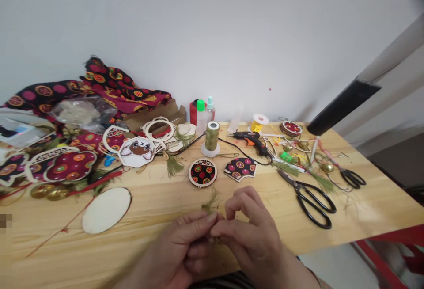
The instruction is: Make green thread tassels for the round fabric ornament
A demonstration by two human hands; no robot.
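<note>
Thread (209, 203) is pinched by the left hand (183, 238) and right hand (255, 233); a clear bag (106, 107) holds pale material (76, 114).

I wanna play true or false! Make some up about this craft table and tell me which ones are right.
1. The left hand and right hand are close together, with green strands by the left fingertips. True.
2. Big scissors lie on the table. True.
3. The right hand is holding the big scissors. False: they lie apart from it.
4. A green spool stands near a green-capped bottle. True.
5. That spool is lying on its side. False: it stands upright.
</note>
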